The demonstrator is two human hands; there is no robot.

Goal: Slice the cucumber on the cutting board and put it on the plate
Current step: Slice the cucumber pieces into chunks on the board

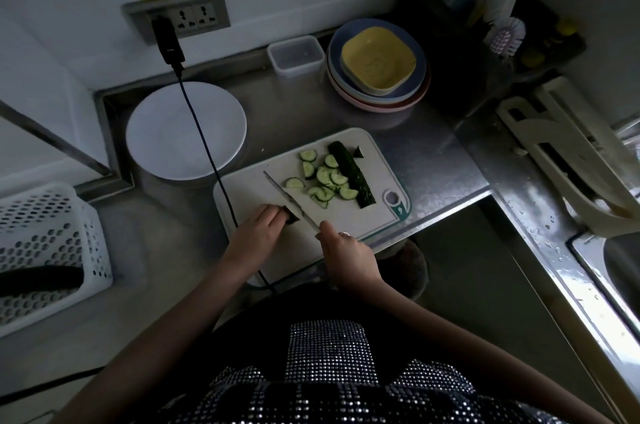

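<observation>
On the white cutting board (pixel 377 160), my left hand (pixel 258 227) presses down on a short dark cucumber piece (pixel 290 216), mostly hidden under the fingers. My right hand (pixel 341 247) grips the handle of a knife (pixel 287 198), whose blade rests against the exposed end of that piece. Several half-moon cucumber slices (pixel 325 181) lie scattered in the middle of the board. A long cucumber half (pixel 351 172) lies beside them to the right, with a small end bit (pixel 358 151) near its far tip. A round white plate (pixel 185 130) sits left of the board.
A black cable (pixel 204 143) runs from the wall socket (pixel 194 16) across the plate and the board's left edge. Stacked bowls (pixel 377 63) and a clear container (pixel 296 54) stand behind. A white perforated basket (pixel 48 243) holds a dark cucumber at left. A sink (pixel 609 271) lies right.
</observation>
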